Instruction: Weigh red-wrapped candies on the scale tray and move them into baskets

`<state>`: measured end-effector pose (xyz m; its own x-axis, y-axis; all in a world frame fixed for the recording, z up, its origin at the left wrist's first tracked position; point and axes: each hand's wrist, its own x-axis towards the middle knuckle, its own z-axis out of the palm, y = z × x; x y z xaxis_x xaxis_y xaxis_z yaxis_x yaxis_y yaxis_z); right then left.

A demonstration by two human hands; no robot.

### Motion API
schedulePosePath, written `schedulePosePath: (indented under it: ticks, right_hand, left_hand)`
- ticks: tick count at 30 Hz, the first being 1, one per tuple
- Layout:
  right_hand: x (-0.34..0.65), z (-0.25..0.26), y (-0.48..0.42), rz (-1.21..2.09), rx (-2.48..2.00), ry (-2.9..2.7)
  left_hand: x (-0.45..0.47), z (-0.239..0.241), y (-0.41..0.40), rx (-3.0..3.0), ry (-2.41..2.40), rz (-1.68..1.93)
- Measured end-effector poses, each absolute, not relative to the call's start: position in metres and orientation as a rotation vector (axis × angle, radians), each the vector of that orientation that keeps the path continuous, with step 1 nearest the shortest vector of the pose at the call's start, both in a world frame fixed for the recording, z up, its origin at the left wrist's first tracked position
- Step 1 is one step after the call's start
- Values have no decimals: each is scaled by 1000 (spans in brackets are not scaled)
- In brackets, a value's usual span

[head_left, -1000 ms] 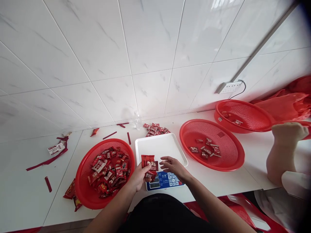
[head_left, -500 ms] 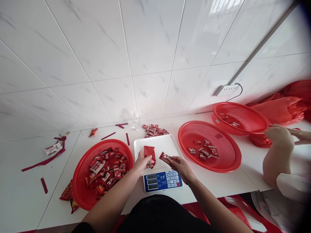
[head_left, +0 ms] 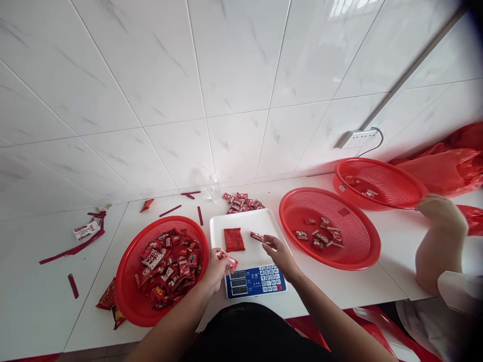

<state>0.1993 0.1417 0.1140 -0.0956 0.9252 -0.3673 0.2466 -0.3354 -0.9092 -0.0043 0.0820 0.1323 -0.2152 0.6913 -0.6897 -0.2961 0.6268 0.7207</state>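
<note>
My left hand (head_left: pixel 216 271) pinches a small red snack packet (head_left: pixel 229 261) at the near left edge of the scale's white tray (head_left: pixel 267 221). Between the fingers of my right hand (head_left: pixel 278 255) is a narrow dark red snack packet (head_left: pixel 257 236), held over the right half of the tray. A larger flat red packet (head_left: pixel 234 240) lies by itself on the tray. Below the tray shows the scale's blue keypad panel (head_left: pixel 256 281). To the left stands a red basket (head_left: pixel 126 264) heaped with red snack packets; the red basket on the right (head_left: pixel 362 241) holds several.
Behind the scale lies a pile of small red packets (head_left: pixel 241 202) beside a clear bottle (head_left: pixel 215 191). A third red basket (head_left: pixel 381 176) stands farther right, with a co-worker's hand (head_left: pixel 439 208) at its rim. Dark red strips (head_left: pixel 73 285) and a white card (head_left: pixel 86 230) lie left.
The larger red packet has left my left hand and now lies on the tray. My left hand has drawn back toward me with a smaller packet. My right hand still holds its packet.
</note>
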Motion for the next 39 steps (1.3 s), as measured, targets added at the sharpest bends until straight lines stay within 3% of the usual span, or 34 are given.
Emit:
schedulePosePath:
  ticks: [9,23,32,39]
  right_hand:
    - [193,113,115,1438,-1658,-1643]
    - [192,81,144,969,-1673,-2199]
    - [189,81,124,964,-1558,-2236]
    - [197,88,118,1060,-1579,-2154]
  left_hand:
    - [10,113,117,553,1507,850]
    - [-51,109,83,1198,1894,826]
    - [-148,66,48,1209,2146,161]
    - [-146,53,60,1220,2207,-7]
